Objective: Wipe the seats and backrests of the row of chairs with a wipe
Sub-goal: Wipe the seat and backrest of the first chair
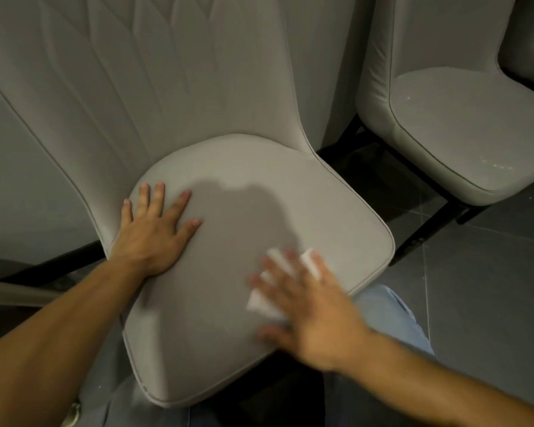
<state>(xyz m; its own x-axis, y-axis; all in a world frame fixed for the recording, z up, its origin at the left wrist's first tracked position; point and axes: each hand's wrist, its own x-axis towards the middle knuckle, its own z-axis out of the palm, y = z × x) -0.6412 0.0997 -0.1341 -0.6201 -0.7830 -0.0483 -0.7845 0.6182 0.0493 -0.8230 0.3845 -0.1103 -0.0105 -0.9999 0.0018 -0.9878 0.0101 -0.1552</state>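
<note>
Dark grey floor tiles (481, 288) are showing between the black legs of a row of pale grey upholstered chairs standing against a wall. The nearest chair's seat (235, 180) is filling the middle of the view, its stitched backrest (142, 72) rising behind it. To the right of that seat, just beside it with a dark gap between them, a second chair (463, 131) is standing, a few pale specks lying on its cushion. A sliver of a third chair (530, 50) is peeking in beyond that one.

The person's left hand (154, 232) is lying flat on the left rear part of the seat, fingers straight and spread, the palm pressing down near the piped edge. The right hand (312, 306) is blurred with motion over the front right part of the seat; its fingers are looking straight and fanned out, pressing a white wipe (267, 303) against the cushion. The wipe is lying under that hand, with white edges sticking out past the fingertips and at the thumb side. A soft shadow is falling across the seat's middle, between the two hands. Below the seat's front right corner, a light blue trouser leg (392, 315) is showing.
</note>
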